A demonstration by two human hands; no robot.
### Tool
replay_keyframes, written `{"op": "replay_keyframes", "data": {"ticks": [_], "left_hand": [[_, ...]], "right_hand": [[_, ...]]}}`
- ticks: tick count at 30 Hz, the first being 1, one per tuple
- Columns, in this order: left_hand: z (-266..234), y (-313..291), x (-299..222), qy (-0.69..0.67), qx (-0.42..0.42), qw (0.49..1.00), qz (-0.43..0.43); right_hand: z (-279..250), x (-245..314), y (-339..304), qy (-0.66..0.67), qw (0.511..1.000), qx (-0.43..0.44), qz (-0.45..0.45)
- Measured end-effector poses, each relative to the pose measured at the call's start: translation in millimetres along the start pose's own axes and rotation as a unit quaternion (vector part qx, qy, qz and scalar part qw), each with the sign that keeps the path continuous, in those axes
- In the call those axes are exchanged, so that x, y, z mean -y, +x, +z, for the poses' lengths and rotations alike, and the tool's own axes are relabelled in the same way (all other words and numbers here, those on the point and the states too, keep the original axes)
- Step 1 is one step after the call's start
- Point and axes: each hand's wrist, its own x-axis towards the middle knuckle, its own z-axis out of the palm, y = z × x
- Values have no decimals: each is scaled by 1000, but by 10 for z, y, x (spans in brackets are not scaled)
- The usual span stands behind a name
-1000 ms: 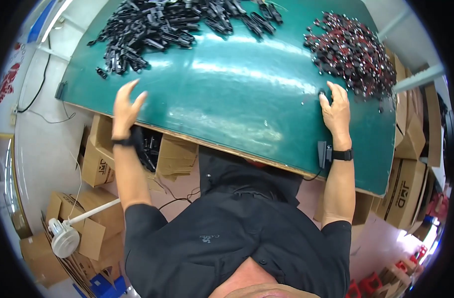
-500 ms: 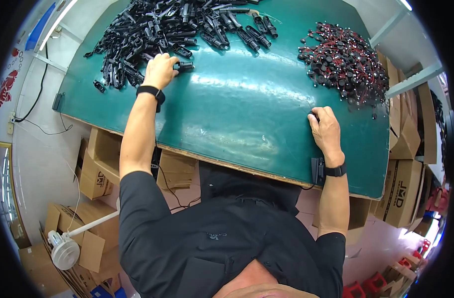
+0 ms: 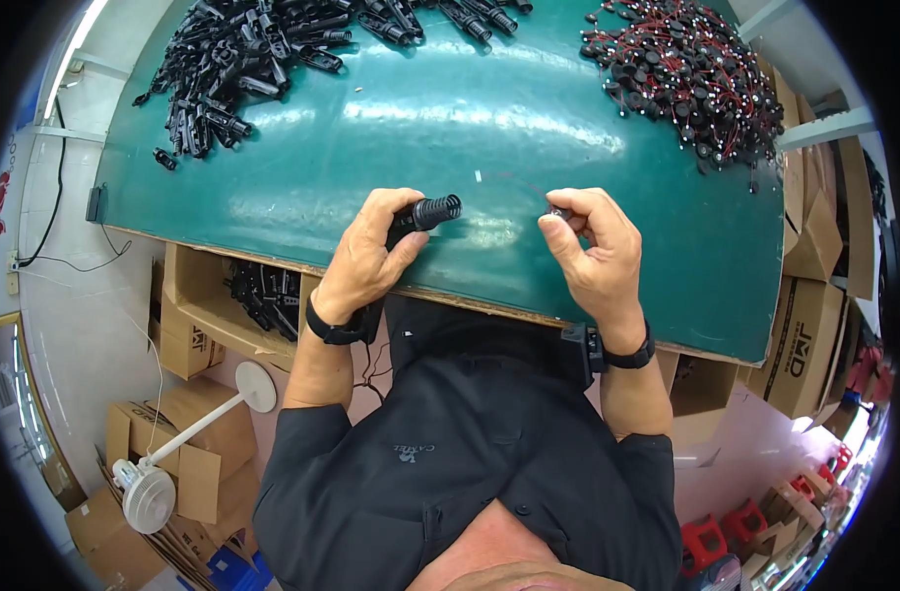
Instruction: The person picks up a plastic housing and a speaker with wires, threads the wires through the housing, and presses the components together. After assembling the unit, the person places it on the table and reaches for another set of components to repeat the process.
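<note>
The left hand (image 3: 371,251) grasped a black housing (image 3: 428,214) – its ribbed end pointing right – over the near part of the green table (image 3: 391,138); beside it, the right hand (image 3: 606,254) pinched a small dark part (image 3: 559,212) trailing a thin wire (image 3: 517,179) leftward.

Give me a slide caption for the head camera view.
At a green table, the left hand holds a black ribbed part, the right hand a small wired piece.
</note>
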Motion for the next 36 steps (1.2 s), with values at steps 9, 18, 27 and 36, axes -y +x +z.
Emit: {"op": "replay_keyframes", "data": {"ticks": [9, 18, 27, 36], "left_hand": [[197, -132, 53, -7, -41, 999, -7], [285, -141, 54, 17, -68, 997, 38], [373, -268, 211, -76, -82, 992, 66], [435, -285, 271, -80, -123, 980, 134]], "right_hand": [[108, 112, -139, -18, 990, -1, -140], [228, 63, -214, -56, 987, 4, -149], [358, 212, -235, -38, 965, -17, -260], [357, 291, -299, -54, 960, 1, -275]]}}
